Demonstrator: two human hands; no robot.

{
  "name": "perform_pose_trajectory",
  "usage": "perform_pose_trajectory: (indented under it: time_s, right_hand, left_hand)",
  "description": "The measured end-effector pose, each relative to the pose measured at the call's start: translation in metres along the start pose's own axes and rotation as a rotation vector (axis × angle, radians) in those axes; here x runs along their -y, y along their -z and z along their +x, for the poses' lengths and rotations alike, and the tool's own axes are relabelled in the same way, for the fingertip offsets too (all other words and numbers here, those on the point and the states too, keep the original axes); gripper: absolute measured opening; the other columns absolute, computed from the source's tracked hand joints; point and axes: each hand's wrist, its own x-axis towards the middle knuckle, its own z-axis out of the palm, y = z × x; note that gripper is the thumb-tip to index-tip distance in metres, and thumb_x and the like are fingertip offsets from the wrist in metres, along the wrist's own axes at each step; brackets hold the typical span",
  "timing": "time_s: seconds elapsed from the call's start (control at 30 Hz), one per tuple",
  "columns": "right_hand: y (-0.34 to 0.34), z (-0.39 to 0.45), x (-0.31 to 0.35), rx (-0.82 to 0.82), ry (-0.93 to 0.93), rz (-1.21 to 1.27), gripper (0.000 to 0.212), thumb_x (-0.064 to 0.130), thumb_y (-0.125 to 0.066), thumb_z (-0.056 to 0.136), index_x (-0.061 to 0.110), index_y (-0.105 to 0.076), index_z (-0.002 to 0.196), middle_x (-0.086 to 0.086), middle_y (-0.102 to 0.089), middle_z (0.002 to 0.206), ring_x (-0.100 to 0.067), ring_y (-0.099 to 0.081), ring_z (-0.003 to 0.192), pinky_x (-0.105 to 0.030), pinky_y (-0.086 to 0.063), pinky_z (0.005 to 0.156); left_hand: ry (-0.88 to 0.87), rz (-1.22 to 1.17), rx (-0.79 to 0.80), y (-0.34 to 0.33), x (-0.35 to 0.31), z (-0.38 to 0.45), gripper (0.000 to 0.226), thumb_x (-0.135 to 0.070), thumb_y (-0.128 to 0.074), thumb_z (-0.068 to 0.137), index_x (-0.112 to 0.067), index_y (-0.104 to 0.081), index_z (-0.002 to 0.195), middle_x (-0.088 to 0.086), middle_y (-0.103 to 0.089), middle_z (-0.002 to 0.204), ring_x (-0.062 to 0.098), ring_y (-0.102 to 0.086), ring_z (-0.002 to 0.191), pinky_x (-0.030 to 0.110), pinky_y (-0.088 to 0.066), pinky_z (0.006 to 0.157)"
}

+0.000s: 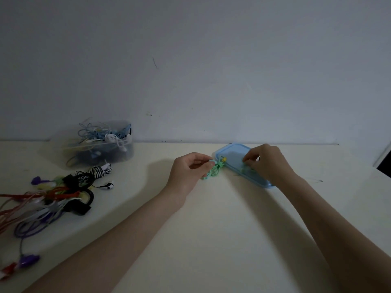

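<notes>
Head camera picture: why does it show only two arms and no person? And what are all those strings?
There is no machine here, just a person. The camera sits on the person's head and looks forward and down, so you see only their two bare arms, as if through their eyes. They work at a pale table against a wall. The left hand pinches one end of a thin green cord, probably an earphone cable. The right hand curls its fingers on what looks like the cord's other part, over a blue lid lying on the table. Far left stands a clear tub full of tangled cords. In front of it lies a pile of cords in red, purple, black and white.
</notes>
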Motion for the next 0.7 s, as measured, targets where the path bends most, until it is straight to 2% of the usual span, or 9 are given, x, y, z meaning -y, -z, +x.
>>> perform_pose_trajectory:
  time_s: [0.13,0.27,0.37,0.43,0.47,0.57,0.63,0.7]
  right_hand:
    - [-0.003,-0.001,0.004,0.000,0.002,-0.066,0.022,0.007,-0.053,0.089,0.011,-0.072,0.100,-0.008,-0.067,0.102,-0.023,-0.058,0.092,-0.025,-0.040,0.074]
    - [-0.008,0.000,0.000,-0.052,-0.022,-0.006,0.018,0.004,-0.056,0.086,0.009,-0.072,0.092,-0.009,-0.068,0.097,-0.023,-0.058,0.088,-0.024,-0.039,0.071]
    - [-0.006,0.002,-0.002,-0.170,-0.008,0.040,0.014,0.007,-0.059,0.085,0.007,-0.072,0.087,-0.009,-0.064,0.093,-0.019,-0.053,0.078,-0.024,-0.035,0.066]
    - [-0.001,0.002,0.004,-0.246,0.009,0.174,0.008,0.009,-0.063,0.085,0.007,-0.071,0.085,-0.003,-0.060,0.087,-0.015,-0.051,0.073,-0.020,-0.033,0.060]
    - [0.001,0.001,0.009,-0.239,0.013,0.338,0.006,0.009,-0.064,0.084,0.008,-0.070,0.082,-0.001,-0.061,0.082,-0.015,-0.053,0.069,-0.018,-0.036,0.059]
    - [0.001,-0.008,0.031,-0.026,0.023,0.943,0.015,-0.002,-0.062,0.084,0.006,-0.065,0.072,-0.002,-0.066,0.065,-0.013,-0.060,0.057,-0.020,-0.047,0.056]
    - [-0.007,-0.014,0.042,0.126,0.048,1.050,0.016,-0.005,-0.060,0.085,0.005,-0.063,0.072,-0.004,-0.066,0.066,-0.010,-0.061,0.056,-0.018,-0.049,0.057]
    - [-0.017,-0.017,0.047,0.226,0.059,1.070,0.013,-0.004,-0.061,0.084,0.006,-0.065,0.075,-0.005,-0.067,0.071,-0.010,-0.063,0.063,-0.019,-0.052,0.066]
  left_hand:
    - [0.000,-0.001,0.010,0.000,0.000,0.000,0.012,-0.002,-0.067,0.080,-0.013,-0.066,0.077,0.002,-0.063,0.069,0.000,-0.053,0.053,0.014,-0.047,0.057]
    - [0.005,0.003,0.006,0.001,0.001,0.000,0.012,-0.003,-0.068,0.080,-0.013,-0.066,0.077,0.002,-0.064,0.070,0.000,-0.054,0.054,0.014,-0.047,0.057]
    - [0.010,-0.002,-0.005,0.001,0.001,0.001,0.013,-0.004,-0.068,0.080,-0.016,-0.067,0.076,0.002,-0.065,0.072,0.003,-0.055,0.059,0.015,-0.048,0.060]
    - [0.029,-0.035,-0.021,0.003,0.001,0.001,0.011,-0.005,-0.068,0.081,-0.016,-0.068,0.078,0.001,-0.065,0.074,0.005,-0.056,0.062,0.015,-0.049,0.063]
    - [0.047,-0.070,-0.030,0.004,0.002,0.002,0.009,-0.006,-0.067,0.081,-0.015,-0.068,0.080,0.001,-0.065,0.074,0.005,-0.056,0.063,0.015,-0.049,0.065]
    - [0.097,-0.204,-0.043,0.008,0.001,0.002,0.006,-0.008,-0.066,0.083,-0.012,-0.069,0.085,-0.001,-0.064,0.073,0.006,-0.057,0.064,0.015,-0.050,0.069]
    - [0.101,-0.267,-0.041,0.009,-0.001,0.002,0.006,-0.006,-0.064,0.084,-0.010,-0.068,0.086,0.000,-0.064,0.074,0.005,-0.058,0.065,0.015,-0.051,0.069]
    - [0.103,-0.293,-0.041,0.009,-0.002,0.002,0.006,-0.005,-0.063,0.084,-0.009,-0.068,0.087,0.002,-0.064,0.077,0.006,-0.058,0.066,0.014,-0.051,0.069]
